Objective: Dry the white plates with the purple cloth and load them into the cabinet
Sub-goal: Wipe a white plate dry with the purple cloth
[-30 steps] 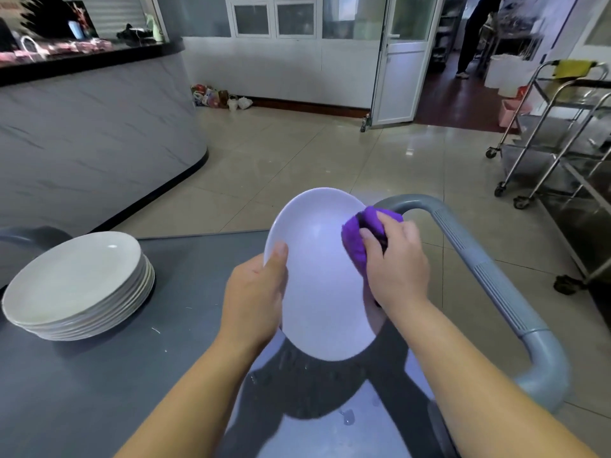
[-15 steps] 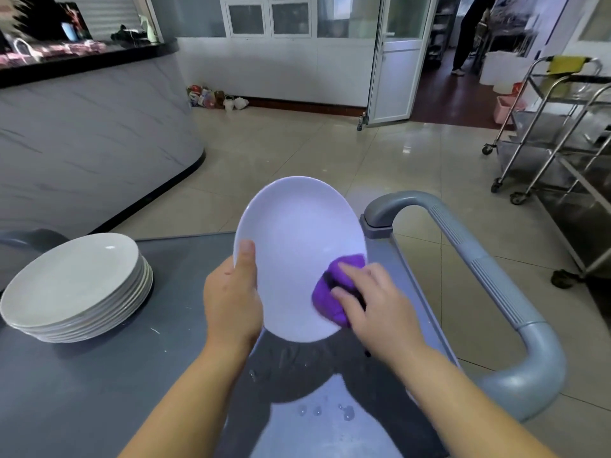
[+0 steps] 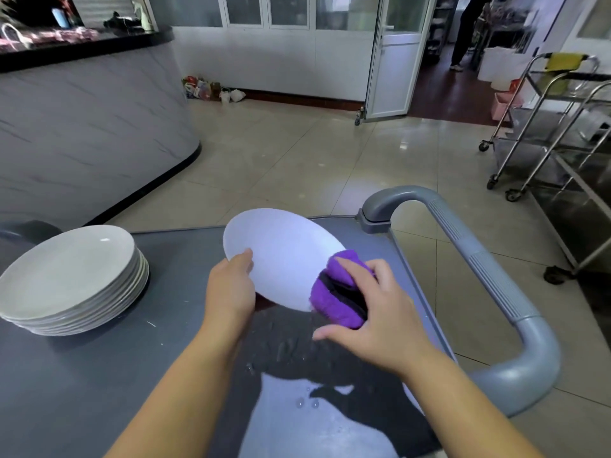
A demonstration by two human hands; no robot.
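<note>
While the white plate (image 3: 284,256) is held tilted above the grey counter (image 3: 99,375) of a service cart, it is gripped at its near-left rim by the left hand (image 3: 229,289). The thumb is laid on the plate's upper face; the fingers beneath are hidden. At the plate's near-right rim the purple cloth (image 3: 334,302) is pressed against the edge. The cloth is bunched, with a dark fold running across it, and it is clasped by the right hand (image 3: 386,322), whose fingers are curled over its top while the thumb is stretched out to the left below it. The plate thus lies between the two hands, with its far edge raised away from the person. Whether the cloth is wrapped round the rim or only set against it cannot be told.

Below the plate the counter is wet: a dark damp patch and a few water droplets (image 3: 305,403) are seen. A stack of white plates (image 3: 66,276) is set on the left part of the counter, well apart from the held plate. The cart's grey handle (image 3: 489,272) is curved along the right side, near the right hand but not touched by it. Steel trolleys (image 3: 545,133) are parked farther right on the tiled floor.
</note>
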